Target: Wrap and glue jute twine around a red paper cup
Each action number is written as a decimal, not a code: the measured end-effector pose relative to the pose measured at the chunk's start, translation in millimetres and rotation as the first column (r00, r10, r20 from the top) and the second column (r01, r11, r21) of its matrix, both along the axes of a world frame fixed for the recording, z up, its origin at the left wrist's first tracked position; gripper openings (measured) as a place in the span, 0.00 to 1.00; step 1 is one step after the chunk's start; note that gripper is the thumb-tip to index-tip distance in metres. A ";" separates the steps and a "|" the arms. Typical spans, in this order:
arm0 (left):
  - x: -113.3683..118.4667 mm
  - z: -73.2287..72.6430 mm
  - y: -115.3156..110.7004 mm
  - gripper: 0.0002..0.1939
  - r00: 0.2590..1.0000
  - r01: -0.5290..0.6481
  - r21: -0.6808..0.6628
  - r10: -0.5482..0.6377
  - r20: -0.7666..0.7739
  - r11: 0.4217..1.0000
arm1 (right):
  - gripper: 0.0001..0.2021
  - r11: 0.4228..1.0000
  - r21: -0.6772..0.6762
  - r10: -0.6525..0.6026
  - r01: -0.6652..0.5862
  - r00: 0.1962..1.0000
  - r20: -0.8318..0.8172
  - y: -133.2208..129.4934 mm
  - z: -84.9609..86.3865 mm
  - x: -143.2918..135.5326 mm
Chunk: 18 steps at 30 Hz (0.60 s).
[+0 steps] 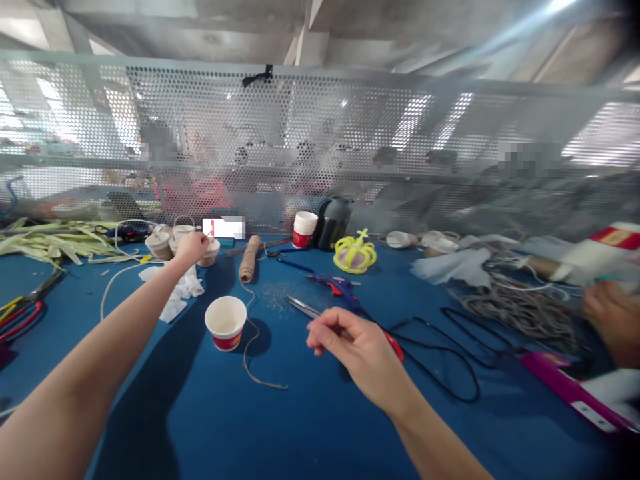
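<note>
My left hand [193,247] reaches far across the table, its fingers pinched at the top of a small twine-wrapped cup [208,255]; the exact grip is partly hidden. Two similar small cups, one being a pale cup [159,247], stand just left of it. My right hand [353,343] hovers above the table with fingers curled and thumb against them, and nothing shows between them. Scissors [301,307] with red handles lie beneath that hand, partly covered by it. Between my arms stands a red and white paper cup [226,327], upright, with no contents visible.
A twine roll [249,259] trails a loose strand. Behind are stacked cups [305,230], a dark jug [335,223] and a yellow crown-shaped piece [355,253]. A blue glue gun [343,290] has a black cord. At right are a purple power strip [570,390] and another person's hand [613,317].
</note>
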<state>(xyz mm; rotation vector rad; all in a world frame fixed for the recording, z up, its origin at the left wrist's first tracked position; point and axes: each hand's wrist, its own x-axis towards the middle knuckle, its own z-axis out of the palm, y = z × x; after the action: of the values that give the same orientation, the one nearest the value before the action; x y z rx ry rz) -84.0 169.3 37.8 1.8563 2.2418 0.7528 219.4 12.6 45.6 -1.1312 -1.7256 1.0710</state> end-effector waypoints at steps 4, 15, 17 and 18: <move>30.7 19.6 10.6 0.15 0.985 0.128 -0.026 -0.124 0.118 0.991 | 0.12 0.998 -0.055 0.000 0.000 1.000 -0.007 1.2 -4.4 2.6; 187.2 22.5 68.6 0.16 0.788 0.534 -0.134 -0.434 0.437 0.835 | 0.07 0.988 -0.153 0.030 -0.034 0.999 -0.030 -2.7 -19.1 -3.7; 206.3 18.6 74.5 0.16 0.772 0.562 -0.137 -0.458 0.441 0.816 | 0.06 0.985 -0.166 0.035 -0.039 0.999 -0.026 -3.0 -20.5 -4.3; 212.8 17.2 76.1 0.16 0.765 0.574 -0.135 -0.470 0.441 0.808 | 0.05 0.984 -0.171 0.039 -0.043 0.999 -0.026 -3.0 -21.0 -4.4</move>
<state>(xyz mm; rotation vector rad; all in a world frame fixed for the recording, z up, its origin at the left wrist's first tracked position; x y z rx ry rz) 128.8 245.4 55.1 1.8645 1.3880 0.6099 215.0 9.6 24.6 -1.1884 -1.6709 1.2733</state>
